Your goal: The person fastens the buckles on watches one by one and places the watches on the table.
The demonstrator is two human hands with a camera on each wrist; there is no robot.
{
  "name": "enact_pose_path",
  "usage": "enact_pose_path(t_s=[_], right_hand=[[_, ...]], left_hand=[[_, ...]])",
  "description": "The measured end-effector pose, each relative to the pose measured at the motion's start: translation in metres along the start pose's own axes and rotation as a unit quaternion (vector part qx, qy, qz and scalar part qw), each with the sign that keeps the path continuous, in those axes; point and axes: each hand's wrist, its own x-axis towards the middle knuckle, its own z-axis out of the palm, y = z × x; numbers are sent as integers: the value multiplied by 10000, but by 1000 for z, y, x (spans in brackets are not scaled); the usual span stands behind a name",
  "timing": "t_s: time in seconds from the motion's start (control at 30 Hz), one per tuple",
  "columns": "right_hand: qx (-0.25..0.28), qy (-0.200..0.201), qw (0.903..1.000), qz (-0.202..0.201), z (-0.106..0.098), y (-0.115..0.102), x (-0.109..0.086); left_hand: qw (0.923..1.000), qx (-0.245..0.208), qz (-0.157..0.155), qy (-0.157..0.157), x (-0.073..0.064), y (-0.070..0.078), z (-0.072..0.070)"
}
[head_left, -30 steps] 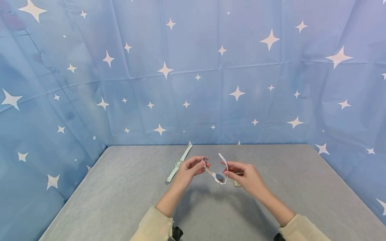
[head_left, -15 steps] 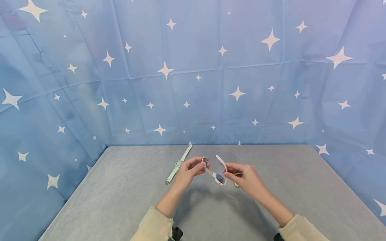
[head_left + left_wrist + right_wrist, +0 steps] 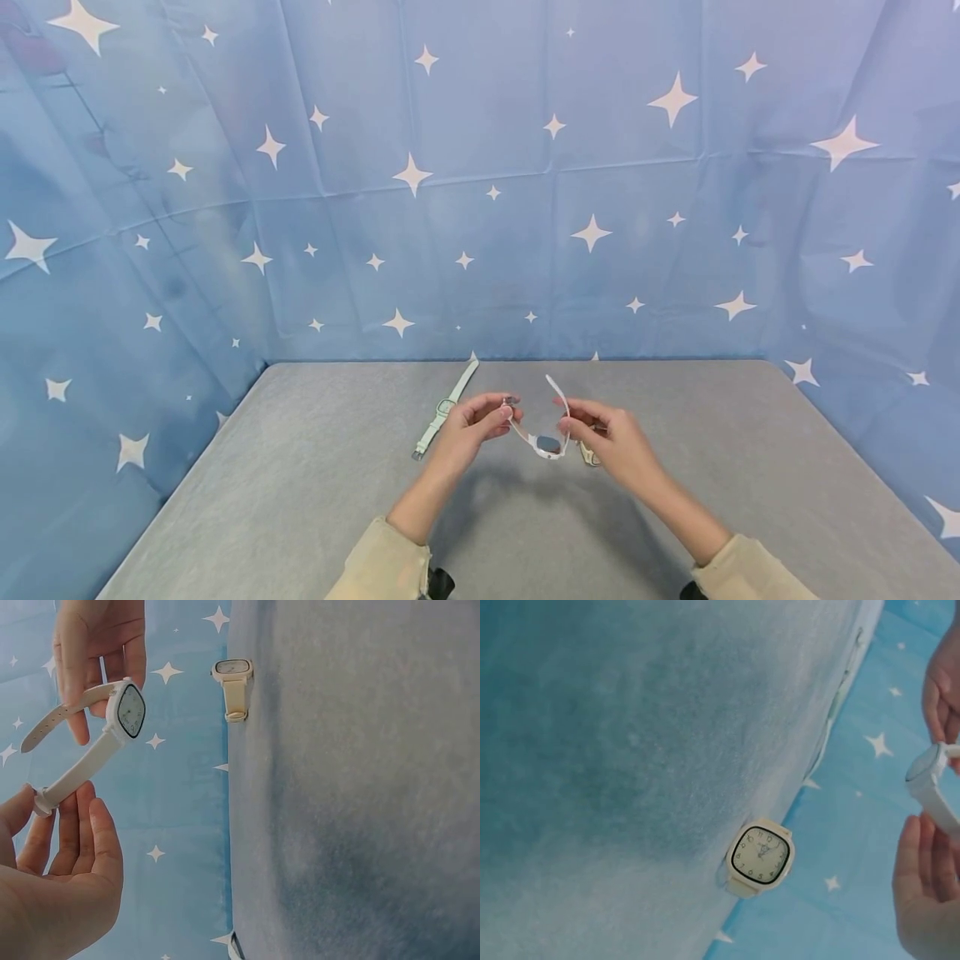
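A white wristwatch (image 3: 549,447) with a rounded-square dial hangs unfastened between both hands, its straps spread in a U above the table. My left hand (image 3: 472,427) pinches the buckle end of one strap between thumb and fingers. On the other side my right hand (image 3: 606,429) pinches the longer strap, whose free tip sticks up past the fingers. In the left wrist view the dial (image 3: 130,711) shows black markings, and the strap's inner side looks pale pinkish. At the right edge of the right wrist view, the watch is partly cut off.
A mint-green watch (image 3: 445,407) lies stretched out on the grey table (image 3: 315,483), left of my left hand. A cream watch (image 3: 761,855) lies on the table behind my right hand, which partly hides it in the head view. A blue star-patterned curtain (image 3: 480,225) stands behind the table.
The white watch has turned so that its dial shows wider to the head camera. Its free strap tip swung left, then back right and up. My left hand has stayed nearly still.
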Motion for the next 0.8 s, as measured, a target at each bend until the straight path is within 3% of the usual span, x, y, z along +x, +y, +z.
enact_pose_path(t_s=[0.1,0.37,0.8], right_hand=[[301,25,9995,10,-1,1,0],[417,285,9983,-288,-1,2,-1],[-329,271,9965,-721,5,3,-1]], left_hand=[[10000,64,33,-40,-1,-2,1],[9999,115,50,-46,-2,-8,3],[9998,-30,67,-178,-4,-5,5]])
